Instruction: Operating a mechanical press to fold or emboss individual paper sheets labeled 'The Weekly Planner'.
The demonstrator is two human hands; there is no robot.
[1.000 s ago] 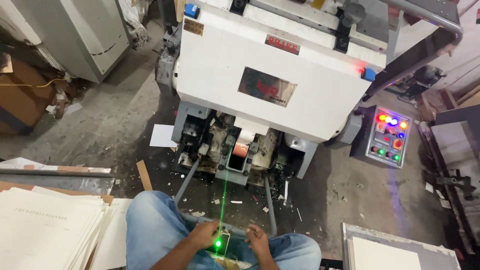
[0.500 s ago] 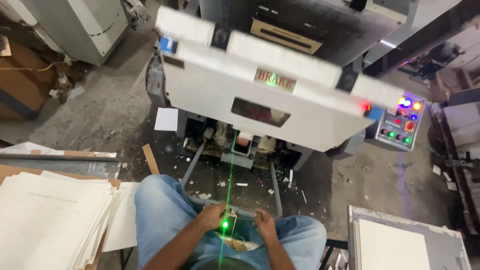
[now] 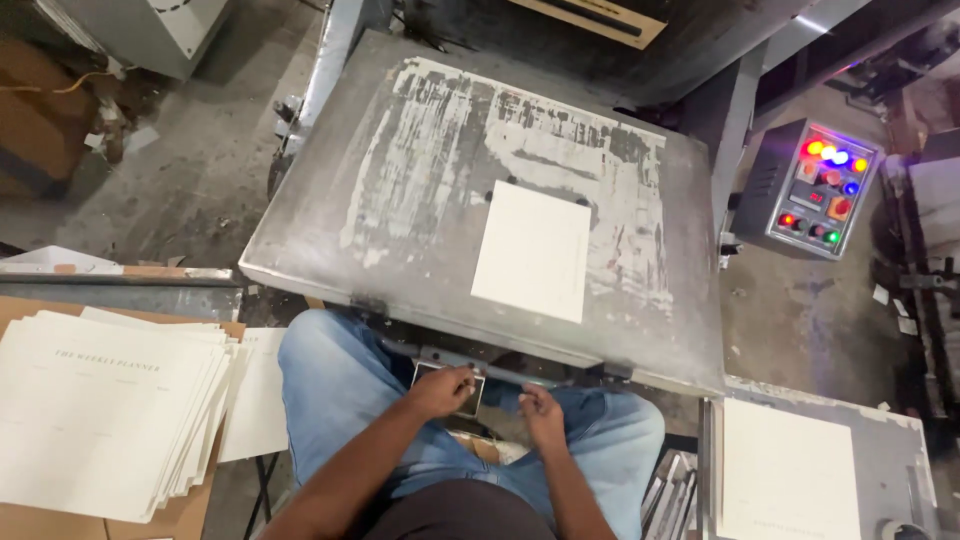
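Grimy concrete floor [image 3: 170, 190] surrounds a big machine whose flat grey metal plate [image 3: 420, 190] lies tilted toward the seated person, its face streaked with white scuffs. One blank cream sheet [image 3: 532, 251] lies flat on the right half of that plate, squared to it and well clear of the edges.

Under the plate's near edge, above the person's lap in blue jeans [image 3: 340, 385], both hands are close together. The left hand [image 3: 441, 389] is curled, its fingers pinching the edge of a small dark-framed rectangular part [image 3: 452, 392] fixed just below the plate. The right hand [image 3: 541, 413] is just beside it, fingers loosely bent and drawn together; whether it grips anything cannot be told, as what lies under it is hidden.

To the person's left, a fanned stack of printed cream sheets [image 3: 105, 405] rests on a brown cardboard-topped worktop [image 3: 30, 520], with a metal rail [image 3: 120, 275] beyond it. To the right, a second metal worktop [image 3: 900, 450] carries another stack of pale sheets [image 3: 788, 480]. Further back on the right stands a grey control box [image 3: 815, 190] with lit red, yellow, blue and green buttons. A cardboard box [image 3: 40, 130] sits at the far left on the floor.
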